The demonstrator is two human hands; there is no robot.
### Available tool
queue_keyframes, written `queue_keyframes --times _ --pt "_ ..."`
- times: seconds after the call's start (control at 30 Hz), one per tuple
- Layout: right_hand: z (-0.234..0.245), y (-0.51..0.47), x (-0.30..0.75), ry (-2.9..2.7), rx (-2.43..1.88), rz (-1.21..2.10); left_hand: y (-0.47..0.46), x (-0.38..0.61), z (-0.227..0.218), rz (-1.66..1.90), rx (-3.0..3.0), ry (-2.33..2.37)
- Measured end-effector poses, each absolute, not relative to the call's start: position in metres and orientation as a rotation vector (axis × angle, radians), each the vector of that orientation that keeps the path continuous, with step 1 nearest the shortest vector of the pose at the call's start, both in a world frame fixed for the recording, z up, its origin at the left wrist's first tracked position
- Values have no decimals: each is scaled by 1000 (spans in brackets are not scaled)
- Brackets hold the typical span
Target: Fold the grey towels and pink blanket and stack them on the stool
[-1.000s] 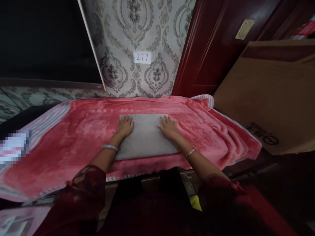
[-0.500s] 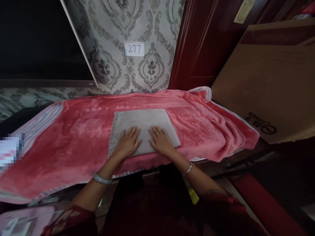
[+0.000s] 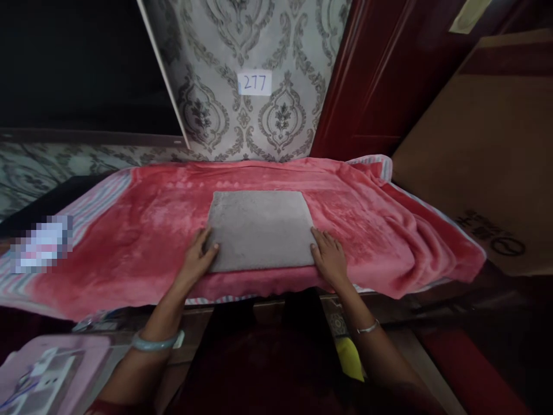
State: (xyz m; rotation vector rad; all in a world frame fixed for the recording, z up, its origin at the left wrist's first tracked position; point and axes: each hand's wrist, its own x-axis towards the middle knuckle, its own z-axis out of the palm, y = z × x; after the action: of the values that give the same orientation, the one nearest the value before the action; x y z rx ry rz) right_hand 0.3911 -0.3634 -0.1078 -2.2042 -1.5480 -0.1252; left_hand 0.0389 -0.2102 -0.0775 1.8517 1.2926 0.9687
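While your spread-fingered left hand point(image 3: 196, 260) and right hand point(image 3: 332, 260) flank the rectangular grey plush cloth point(image 3: 263, 230), square its edges without rumpling the pink-red fleece blanket point(image 3: 164, 222) beneath your fingers.

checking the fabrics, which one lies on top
The smaller grey cloth, lying flat between the left hand and right hand; the larger pink blanket spreads underneath it.

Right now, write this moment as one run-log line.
gray cloth: flat on pink blanket | left hand: at its left edge | right hand: at its right edge
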Motion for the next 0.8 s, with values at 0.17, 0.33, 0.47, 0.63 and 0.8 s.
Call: queue_keyframes --times 0.17,0.33,0.47,0.63,0.8 --pt "-114 -366 390 -1537 -2201 -215 -215 24 -66 1114 1178 1135" --pt "-116 -367 391 -1563 -2216 -280 -204 23 -56 1019 854 1079" --pt "-118 -366 391 -1561 -2189 -281 -196 25 -47 905 846 1002" --pt "-122 -366 392 -1549 -2129 -266 -195 35 -39 890 886 953" --pt "-129 -362 404 -1569 -2085 -232 -191 41 -40 906 903 939"
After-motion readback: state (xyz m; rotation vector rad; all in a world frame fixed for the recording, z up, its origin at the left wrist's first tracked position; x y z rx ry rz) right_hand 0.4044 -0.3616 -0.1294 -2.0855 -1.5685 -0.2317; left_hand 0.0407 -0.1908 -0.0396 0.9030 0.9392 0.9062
